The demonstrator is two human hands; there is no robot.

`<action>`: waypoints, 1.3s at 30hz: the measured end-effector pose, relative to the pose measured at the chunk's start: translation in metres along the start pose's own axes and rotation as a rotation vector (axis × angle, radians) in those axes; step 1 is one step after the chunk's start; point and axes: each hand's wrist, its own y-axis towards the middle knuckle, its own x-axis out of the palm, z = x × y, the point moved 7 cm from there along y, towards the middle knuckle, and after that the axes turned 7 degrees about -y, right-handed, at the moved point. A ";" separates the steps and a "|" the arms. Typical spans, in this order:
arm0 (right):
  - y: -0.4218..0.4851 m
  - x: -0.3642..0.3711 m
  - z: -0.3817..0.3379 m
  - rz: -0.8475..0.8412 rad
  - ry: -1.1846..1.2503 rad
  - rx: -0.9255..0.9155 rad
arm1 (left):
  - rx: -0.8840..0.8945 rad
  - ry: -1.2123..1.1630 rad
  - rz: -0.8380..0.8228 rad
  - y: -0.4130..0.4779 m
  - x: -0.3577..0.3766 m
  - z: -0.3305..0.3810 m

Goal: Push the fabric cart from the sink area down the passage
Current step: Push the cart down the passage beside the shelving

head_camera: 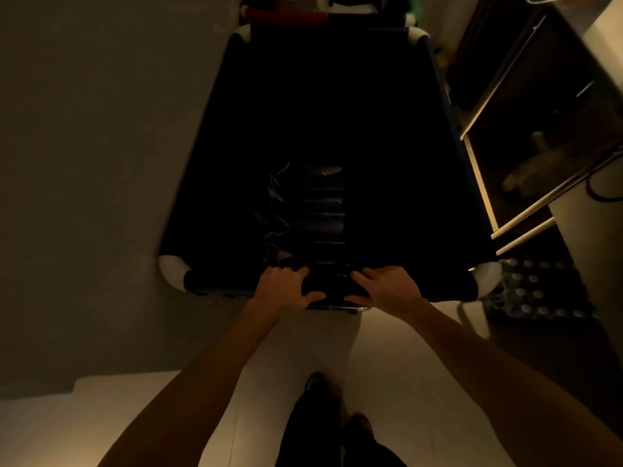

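A large dark-blue fabric cart (209, 183) with white corner fittings fills the middle of the dim head view, its deep inside nearly black. Something dark and shiny, ribbed like folded plastic (310, 210), lies against its near wall. My left hand (283, 286) and my right hand (387, 288) both grip the cart's near rim, side by side at its middle, fingers curled over the top edge. A metal bar shows just under the rim between my hands.
A plain wall (84, 163) runs close along the cart's left side. On the right stands an open shelf unit with pale edges (482, 183) and a white appliance (593, 230); a pack of bottles (536, 291) sits on the floor. Red and white items (286, 16) lie beyond the cart.
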 end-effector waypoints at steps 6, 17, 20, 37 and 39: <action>0.015 0.015 0.014 -0.040 0.052 0.019 | -0.027 0.010 0.002 0.021 -0.004 -0.006; 0.031 0.025 0.023 -0.221 0.076 0.038 | -0.029 -0.033 0.053 0.032 -0.008 -0.015; 0.033 0.023 0.024 -0.291 0.097 0.096 | -0.083 -0.039 0.062 0.030 -0.008 -0.019; -0.062 0.016 0.106 -0.571 0.213 0.356 | -0.138 -0.114 0.104 0.036 -0.005 0.072; -0.065 0.017 0.108 -0.577 0.220 0.342 | -0.109 -0.117 0.108 0.043 -0.004 0.100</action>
